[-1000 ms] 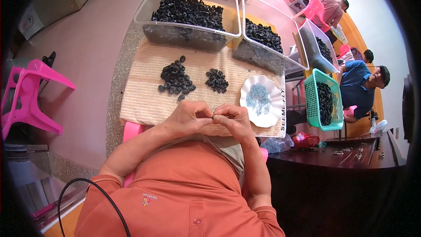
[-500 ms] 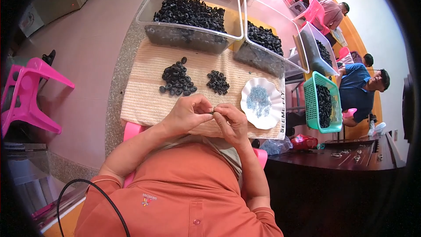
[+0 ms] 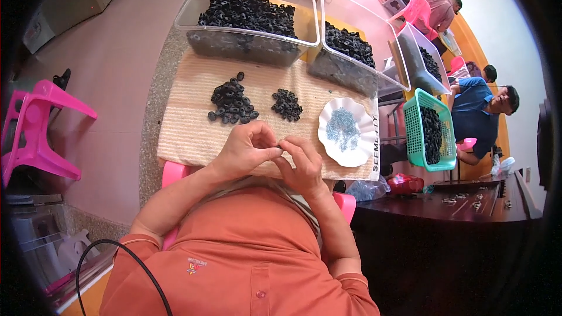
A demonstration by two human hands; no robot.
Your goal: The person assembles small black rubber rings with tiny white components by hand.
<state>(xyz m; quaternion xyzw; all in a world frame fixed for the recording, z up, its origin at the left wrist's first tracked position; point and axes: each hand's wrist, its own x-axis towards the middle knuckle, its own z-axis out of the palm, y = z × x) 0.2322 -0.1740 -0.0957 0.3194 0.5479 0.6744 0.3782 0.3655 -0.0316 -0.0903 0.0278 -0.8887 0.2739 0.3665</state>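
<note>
My left hand (image 3: 243, 149) and my right hand (image 3: 301, 167) meet over the near edge of a striped beige towel (image 3: 187, 131), thumbs and fingertips pinched together. Whatever sits between the fingertips is tiny and mostly hidden by them. Just beyond my left hand lies a heap of small black ring-like pieces (image 3: 233, 102). A smaller cluster of black pieces (image 3: 287, 105) is to its right, beyond my fingertips. Beside my right hand stands a white dish with a wavy rim (image 3: 364, 155), holding many small clear bluish bits (image 3: 343, 129).
Two clear plastic bins (image 3: 246, 52) (image 3: 342, 76) of black pieces stand at the table's far side. Right of the towel are another bin (image 3: 414, 61) and a green basket (image 3: 414, 134). A person in blue (image 3: 474, 111) sits beyond. A pink stool (image 3: 44, 123) stands left.
Both hands have shifted slightly left and stay pinched together. The small dark piece that showed between the fingertips is now mostly covered. The whole view has moved a little.
</note>
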